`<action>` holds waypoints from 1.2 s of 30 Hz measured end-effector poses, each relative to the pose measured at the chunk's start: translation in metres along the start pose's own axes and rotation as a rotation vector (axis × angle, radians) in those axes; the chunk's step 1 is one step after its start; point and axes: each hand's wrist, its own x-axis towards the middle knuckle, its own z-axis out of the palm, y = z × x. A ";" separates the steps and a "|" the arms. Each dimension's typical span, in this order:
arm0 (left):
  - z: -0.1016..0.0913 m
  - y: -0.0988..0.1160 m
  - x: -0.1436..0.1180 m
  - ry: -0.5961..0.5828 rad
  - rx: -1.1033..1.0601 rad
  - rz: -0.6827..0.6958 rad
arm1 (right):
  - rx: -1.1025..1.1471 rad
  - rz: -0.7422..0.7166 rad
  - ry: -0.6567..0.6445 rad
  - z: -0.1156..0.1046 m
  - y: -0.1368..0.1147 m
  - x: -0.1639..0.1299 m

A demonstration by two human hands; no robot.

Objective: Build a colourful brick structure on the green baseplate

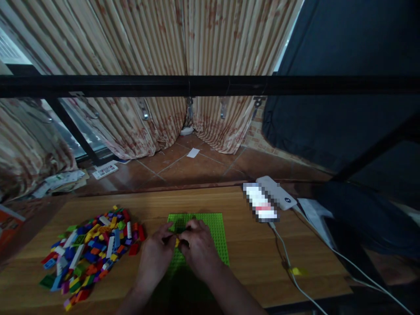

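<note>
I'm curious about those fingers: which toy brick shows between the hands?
The small yellow brick, between the left hand and right hand; the piled bricks lie apart, to their left.

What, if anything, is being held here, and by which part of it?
Apparently a small yellow piece, between left grip and right grip; the held part is hidden.

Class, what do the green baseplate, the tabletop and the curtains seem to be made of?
Green baseplate: probably plastic, looking matt, with regular molded studs. Tabletop: wood or wood-look laminate, smooth-looking, given its streaky grain. Curtains: likely fabric, matt, hanging in soft folds.
</note>
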 end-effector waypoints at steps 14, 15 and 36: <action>-0.006 -0.004 0.016 -0.116 -0.111 -0.127 | 0.027 -0.020 0.007 0.004 0.007 0.000; -0.007 -0.003 0.017 -0.125 -0.114 -0.138 | 0.032 -0.021 0.005 0.004 0.007 0.000; -0.005 0.009 0.015 -0.134 -0.085 -0.077 | 0.036 -0.050 -0.003 -0.001 0.007 -0.001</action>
